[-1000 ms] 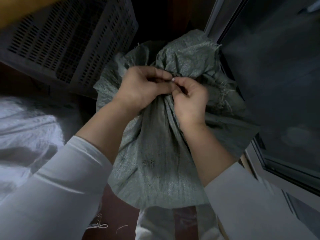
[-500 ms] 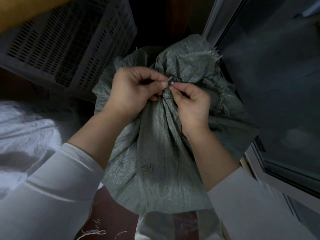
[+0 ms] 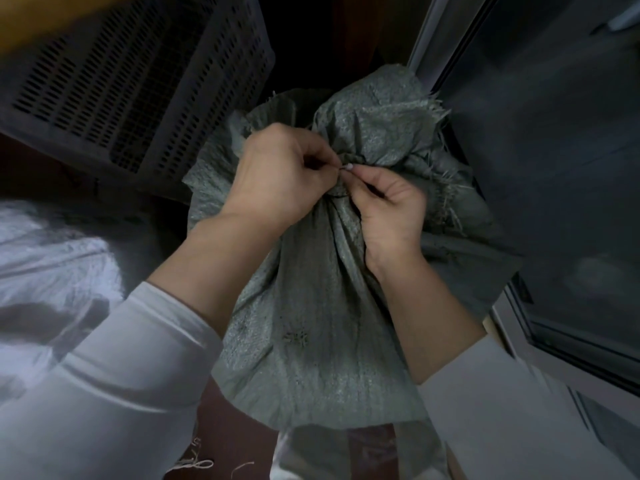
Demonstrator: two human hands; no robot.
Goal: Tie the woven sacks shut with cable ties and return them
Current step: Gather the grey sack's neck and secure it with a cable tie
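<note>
Both grips meet at the gathered neck of the grey woven sack (image 3: 311,306). The left hand (image 3: 277,174) is clenched, thumb and forefinger pinching something thin at the throat of the bunch, probably one end of the cable tie (image 3: 341,192), which shows only as a dark loop around the neck and is too small to read clearly. The right hand (image 3: 388,206) pinches from the opposite side, its fingertips (image 3: 349,167) touching the left's, so the two ends can likely be fed together while the cloth stays bunched. The sack hangs in front of the person, its frayed mouth (image 3: 381,123) fanned above the pinch. Beyond sit a perforated dark crate (image 3: 138,81) to the left and a window frame (image 3: 450,46) to the right.
</note>
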